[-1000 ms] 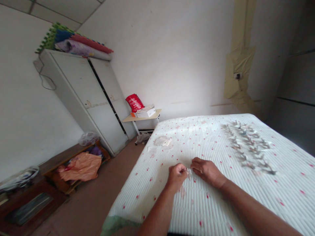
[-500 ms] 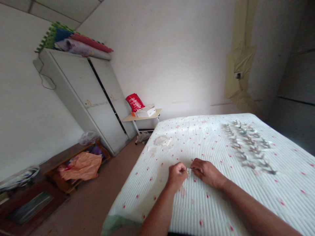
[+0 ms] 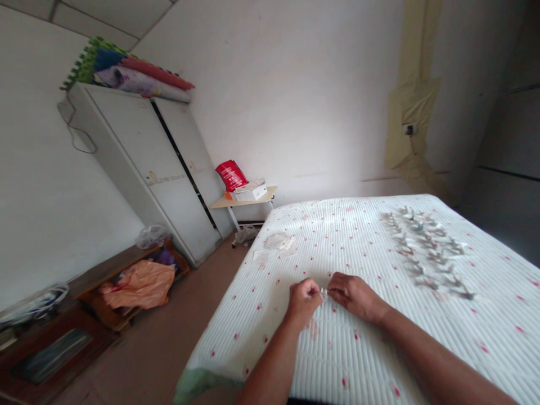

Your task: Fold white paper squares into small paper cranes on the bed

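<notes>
Pinched between fingertips of left hand (image 3: pixel 302 304) and right hand (image 3: pixel 356 295): small pale scrap (image 3: pixel 323 293), material too small to tell. Both hands closed, almost touching, low over white quilted mattress (image 3: pixel 253 343) dotted red. Laid out in rows farther across mattress, well apart from hands: small grey-white folded pieces (image 3: pixel 424 253). Lying near far left edge: crumpled whitish sheet (image 3: pixel 278 242).

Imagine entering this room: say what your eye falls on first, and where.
Rows of small grey-and-white folded pieces lie on the right of the red-dotted white mattress. Nearer, the left hand and right hand pinch a small pale piece. Beyond, a red packet sits on a small table in the far corner.
</notes>
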{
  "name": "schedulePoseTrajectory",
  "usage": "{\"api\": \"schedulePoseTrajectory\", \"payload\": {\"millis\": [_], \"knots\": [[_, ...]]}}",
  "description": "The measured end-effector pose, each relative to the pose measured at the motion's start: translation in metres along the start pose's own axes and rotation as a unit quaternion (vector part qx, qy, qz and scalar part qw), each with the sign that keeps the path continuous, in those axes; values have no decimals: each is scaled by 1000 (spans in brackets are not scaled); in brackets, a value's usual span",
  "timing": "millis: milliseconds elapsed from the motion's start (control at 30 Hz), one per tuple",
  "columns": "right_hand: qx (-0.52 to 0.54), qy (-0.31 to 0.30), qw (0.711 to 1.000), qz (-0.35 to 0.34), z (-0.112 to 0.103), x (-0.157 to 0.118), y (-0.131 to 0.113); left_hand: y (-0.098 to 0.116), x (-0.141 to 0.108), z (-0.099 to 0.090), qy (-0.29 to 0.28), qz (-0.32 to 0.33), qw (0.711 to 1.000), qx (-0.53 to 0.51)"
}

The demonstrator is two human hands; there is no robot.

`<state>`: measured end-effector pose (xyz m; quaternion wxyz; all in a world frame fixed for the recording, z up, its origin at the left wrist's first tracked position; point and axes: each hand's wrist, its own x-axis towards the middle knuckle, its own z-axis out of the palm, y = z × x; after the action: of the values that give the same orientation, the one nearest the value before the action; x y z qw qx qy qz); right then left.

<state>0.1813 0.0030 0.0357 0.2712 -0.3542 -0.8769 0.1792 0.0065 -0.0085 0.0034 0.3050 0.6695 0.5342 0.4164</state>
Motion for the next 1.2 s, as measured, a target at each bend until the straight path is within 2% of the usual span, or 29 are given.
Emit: {"api": "schedulePoseTrajectory", "payload": {"millis": [600,667,767,867,1067,1200], "knots": [[-31,15,999,-18,6,2,2,2,0,1,-4,-12,1000,-15],[-17,27,999,4,4,2,5,4,0,1,2,-17,1000,-22],[18,80,996,45,2,1,13,6,0,1,15,-24,999,-37],[56,111,991,49,4,1,20,6,0,2,20,-28,998,-47],[147,89,983,70,13,1,17,5,1,3,25,-23,999,-42],[141,76,984,72,16,1,14,5,1,3,31,-10,999,-42]]}}
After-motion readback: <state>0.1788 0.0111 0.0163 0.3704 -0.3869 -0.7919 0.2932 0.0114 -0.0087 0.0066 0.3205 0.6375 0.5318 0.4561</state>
